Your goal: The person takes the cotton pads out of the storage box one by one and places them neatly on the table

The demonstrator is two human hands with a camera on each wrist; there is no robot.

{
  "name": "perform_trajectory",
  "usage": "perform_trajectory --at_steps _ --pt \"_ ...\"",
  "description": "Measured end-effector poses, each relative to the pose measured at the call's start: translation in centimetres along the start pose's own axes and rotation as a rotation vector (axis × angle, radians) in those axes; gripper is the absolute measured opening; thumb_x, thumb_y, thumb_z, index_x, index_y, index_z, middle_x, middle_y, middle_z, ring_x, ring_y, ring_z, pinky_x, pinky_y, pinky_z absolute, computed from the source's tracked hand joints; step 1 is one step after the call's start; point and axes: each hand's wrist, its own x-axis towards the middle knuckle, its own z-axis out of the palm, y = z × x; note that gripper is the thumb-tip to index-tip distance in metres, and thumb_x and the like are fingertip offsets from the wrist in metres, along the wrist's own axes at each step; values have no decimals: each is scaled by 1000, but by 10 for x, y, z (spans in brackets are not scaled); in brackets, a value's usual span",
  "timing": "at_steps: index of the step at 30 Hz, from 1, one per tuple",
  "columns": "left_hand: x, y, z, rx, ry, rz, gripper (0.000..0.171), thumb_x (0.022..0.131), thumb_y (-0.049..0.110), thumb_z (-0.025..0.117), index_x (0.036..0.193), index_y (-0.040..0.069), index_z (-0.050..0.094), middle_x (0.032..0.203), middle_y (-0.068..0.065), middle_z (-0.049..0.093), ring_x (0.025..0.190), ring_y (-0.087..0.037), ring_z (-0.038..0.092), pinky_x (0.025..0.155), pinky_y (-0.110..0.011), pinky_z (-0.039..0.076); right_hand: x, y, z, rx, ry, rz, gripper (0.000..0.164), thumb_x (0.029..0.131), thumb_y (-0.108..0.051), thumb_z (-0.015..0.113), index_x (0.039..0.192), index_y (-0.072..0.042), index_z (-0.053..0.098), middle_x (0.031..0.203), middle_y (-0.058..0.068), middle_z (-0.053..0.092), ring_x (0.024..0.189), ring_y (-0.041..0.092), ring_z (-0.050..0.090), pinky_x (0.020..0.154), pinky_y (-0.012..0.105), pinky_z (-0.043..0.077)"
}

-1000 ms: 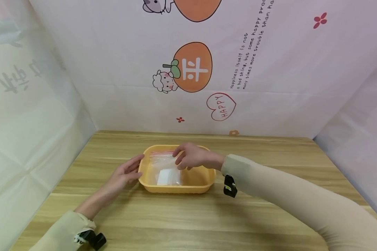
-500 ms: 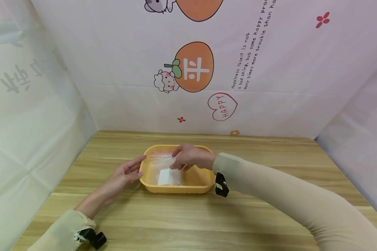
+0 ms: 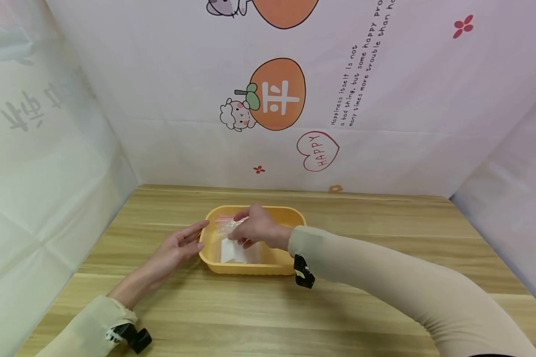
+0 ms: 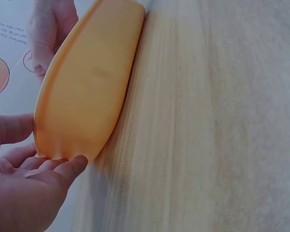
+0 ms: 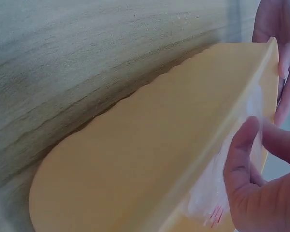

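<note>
A shallow yellow plastic basket (image 3: 250, 268) sits on the wooden table. Inside lies clear zip-lock bag material (image 3: 225, 227) with a red-pink strip along its seal; a white piece (image 3: 228, 251) shows nearer the basket's front. With thumb and fingers around the basket's left end, my left hand (image 3: 175, 250) holds its rim and outer wall, as the left wrist view (image 4: 34, 186) also has it. My right hand (image 3: 255, 227) reaches into the basket. Its thumb and forefinger come together over the clear bag (image 5: 210, 198) and appear to pinch it; the exact contact is partly hidden.
The wooden table top (image 3: 362, 307) extends around the basket. Behind it hangs a printed white cloth (image 3: 384, 158), and plain cloth sides rise at left and right. Each sleeve cuff carries a small black device (image 3: 134, 338).
My right hand has moved left and a little deeper into the basket, onto the bag. The white piece has shifted slightly left. My left hand stays at the basket's end.
</note>
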Motion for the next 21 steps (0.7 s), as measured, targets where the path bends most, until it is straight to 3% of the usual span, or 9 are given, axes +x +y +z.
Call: perform_trajectory --at_steps 7,15,21 --pt "2 -2 0 -18 -16 33 67 108 2 55 166 -2 21 173 -22 11 158 -38 12 110 -19 40 -2 -3 -7 -6 -4 -1 60 87 6 82 141 13 57 79 14 73 56 17 63 60 33 65" --pt "-3 -3 4 1 -69 102 96 95 5 78 168 0 15 173 -22 8 156 -40 18 110 -21 42 -12 -7 -18 -45 -33 -44 64 88 6 81 147 11 54 85 13 74 59 15 64 61 30 64" --pt "-9 -5 12 40 -20 134 97 94 3 79 166 -3 15 172 -24 10 156 -40 17 113 -23 36 -19 -8 -28 -85 -46 -60 64 90 3 81 149 7 54 98 13 76 65 16 67 61 31 64"
